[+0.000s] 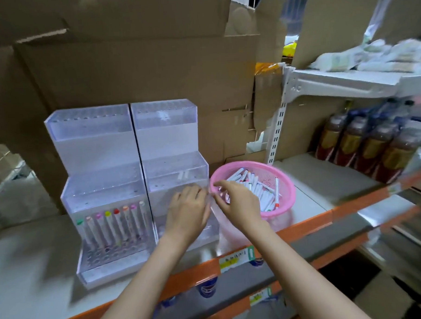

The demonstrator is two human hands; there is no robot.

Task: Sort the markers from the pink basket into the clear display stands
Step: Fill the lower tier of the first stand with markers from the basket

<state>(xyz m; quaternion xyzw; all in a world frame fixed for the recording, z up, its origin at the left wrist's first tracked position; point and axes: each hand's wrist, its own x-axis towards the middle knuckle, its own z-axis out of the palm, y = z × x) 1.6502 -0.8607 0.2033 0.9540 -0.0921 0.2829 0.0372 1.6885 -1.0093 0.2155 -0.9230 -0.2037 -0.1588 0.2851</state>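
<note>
On shelf (35, 258), pink basket (287, 180) with white markers (261, 193) sits just right of two clear display stands, touching neither. Left stand (99, 188) carries row of upright markers, coloured caps up, in lower tier. Right stand (173, 170) next to it. Left hand (186, 208) and right hand (240, 201) meet at basket's near-left rim, fingers bent. Blur hides whether either holds anything.

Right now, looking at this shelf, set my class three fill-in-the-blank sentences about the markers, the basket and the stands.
1. The loose markers lie in a ___ basket.
2. The upright markers stand in the ___ clear display stand.
3. The basket sits on the ___ side of the other display stand.
Missing words: pink; left; right.
</note>
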